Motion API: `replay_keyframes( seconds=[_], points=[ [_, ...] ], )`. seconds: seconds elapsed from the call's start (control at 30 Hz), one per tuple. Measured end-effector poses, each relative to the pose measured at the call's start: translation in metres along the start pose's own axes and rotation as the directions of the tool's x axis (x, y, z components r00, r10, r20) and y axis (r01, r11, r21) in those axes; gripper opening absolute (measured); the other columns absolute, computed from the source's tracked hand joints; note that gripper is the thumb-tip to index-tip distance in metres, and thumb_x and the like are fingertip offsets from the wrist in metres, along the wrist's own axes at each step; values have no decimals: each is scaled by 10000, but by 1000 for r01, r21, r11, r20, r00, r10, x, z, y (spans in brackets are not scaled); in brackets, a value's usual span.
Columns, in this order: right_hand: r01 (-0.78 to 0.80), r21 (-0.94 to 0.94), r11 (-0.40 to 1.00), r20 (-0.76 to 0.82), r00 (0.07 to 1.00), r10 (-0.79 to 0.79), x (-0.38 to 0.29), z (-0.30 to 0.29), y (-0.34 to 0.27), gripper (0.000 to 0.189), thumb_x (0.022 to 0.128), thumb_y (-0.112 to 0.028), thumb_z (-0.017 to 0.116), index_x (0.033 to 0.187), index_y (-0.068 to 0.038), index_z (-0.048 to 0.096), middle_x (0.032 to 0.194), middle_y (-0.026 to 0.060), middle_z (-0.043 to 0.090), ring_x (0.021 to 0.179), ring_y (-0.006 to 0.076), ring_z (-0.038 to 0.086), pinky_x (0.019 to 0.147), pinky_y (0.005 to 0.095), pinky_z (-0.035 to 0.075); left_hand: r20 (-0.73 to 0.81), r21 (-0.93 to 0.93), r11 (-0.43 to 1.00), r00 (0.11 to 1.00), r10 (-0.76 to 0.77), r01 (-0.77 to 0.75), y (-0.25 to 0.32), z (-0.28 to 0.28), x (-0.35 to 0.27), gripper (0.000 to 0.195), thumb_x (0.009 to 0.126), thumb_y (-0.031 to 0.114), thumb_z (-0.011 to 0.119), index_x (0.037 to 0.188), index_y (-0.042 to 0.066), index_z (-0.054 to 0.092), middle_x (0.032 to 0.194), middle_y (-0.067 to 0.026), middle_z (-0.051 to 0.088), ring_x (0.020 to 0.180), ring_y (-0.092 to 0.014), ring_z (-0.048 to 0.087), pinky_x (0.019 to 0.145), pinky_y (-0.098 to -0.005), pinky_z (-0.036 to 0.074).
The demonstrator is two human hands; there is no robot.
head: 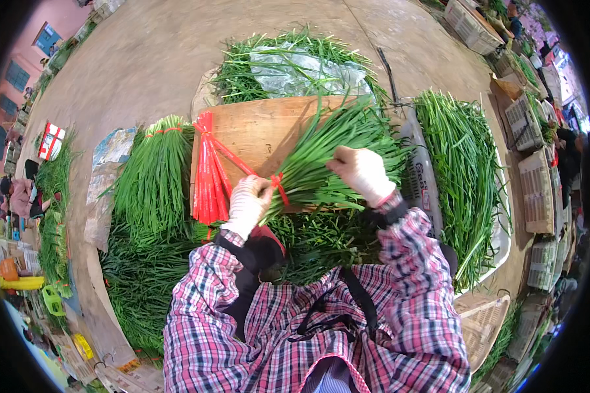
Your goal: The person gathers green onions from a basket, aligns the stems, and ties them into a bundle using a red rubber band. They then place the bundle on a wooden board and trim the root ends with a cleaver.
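On a wooden board (255, 123) a bunch of long green leaves, likely garlic chives (319, 152), lies slantwise with its stem ends toward me. A red tie (278, 186) circles it near the stems. My left hand (248, 201), wrapped in whitish cloth, pinches at this tie beside the stems. Over the leaves is my right hand (361, 172), also wrapped, its fingers curled in; whether they hold anything is hidden. A fan of red tie strips (210, 182) rests at the board's left edge, one strip running toward my left hand.
Tied green bundles (152, 172) stand at the left, above darker piled greens (147, 275). More leaves (455, 172) fill a white crate (501, 240) at right, beside a rolled plastic sheet (423, 172). Behind the board, clear plastic (305, 71) covers loose greens. Crates (536, 191) and people line the far right.
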State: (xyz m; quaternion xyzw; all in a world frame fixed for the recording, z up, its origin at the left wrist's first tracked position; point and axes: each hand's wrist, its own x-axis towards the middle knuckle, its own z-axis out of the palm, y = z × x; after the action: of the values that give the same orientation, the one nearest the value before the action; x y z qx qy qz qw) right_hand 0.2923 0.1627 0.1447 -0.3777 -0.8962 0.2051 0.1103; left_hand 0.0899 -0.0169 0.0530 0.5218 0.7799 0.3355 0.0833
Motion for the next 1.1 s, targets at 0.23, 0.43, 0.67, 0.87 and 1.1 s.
replay_keyframes(
  seconds=[0.23,0.43,0.67,0.87,1.1],
  points=[
    [-136,965,226,117,989,94,-122,-124,13,168,876,-166,657,797,-23,620,638,33,558,537,99,464,490,242,358,28,-251,963,995,-99,103,-33,-18,30,229,823,238,726,961,57,701,965,-122,674,916,-271,642,824,-370,503],
    [14,-12,1000,564,826,-5,-142,18,-5,502,843,-259,735,1261,-23,587,1104,152,690,1015,312,663,872,332,533,338,-161,967,932,-131,195,-33,-24,68,530,885,339,676,1287,2,596,1264,-174,633,1196,-286,591,1022,-354,445],
    [-643,722,-255,692,677,250,-113,118,-29,561,922,-298,674,1364,-22,466,1174,93,615,1019,241,621,816,418,564,747,-225,857,647,-154,464,-5,-1,100,744,917,492,609,1400,-57,468,1412,-183,525,1321,-262,474,1102,-337,341],
    [-199,663,-722,605,710,360,-88,162,-3,453,930,-397,669,1258,-111,544,1176,49,602,1093,249,553,1001,481,460,826,-147,842,532,-185,520,18,9,113,1050,814,630,680,1487,-77,296,1491,-222,419,1394,-279,380,1136,-380,293],
    [-258,761,-595,551,742,382,-98,139,-3,733,851,-519,721,1432,-165,449,1440,39,501,1325,257,437,1083,530,344,911,-197,801,407,-63,565,43,7,76,653,899,467,672,1316,-19,547,1258,-86,640,1095,-178,616,977,-324,452]
  ],
)
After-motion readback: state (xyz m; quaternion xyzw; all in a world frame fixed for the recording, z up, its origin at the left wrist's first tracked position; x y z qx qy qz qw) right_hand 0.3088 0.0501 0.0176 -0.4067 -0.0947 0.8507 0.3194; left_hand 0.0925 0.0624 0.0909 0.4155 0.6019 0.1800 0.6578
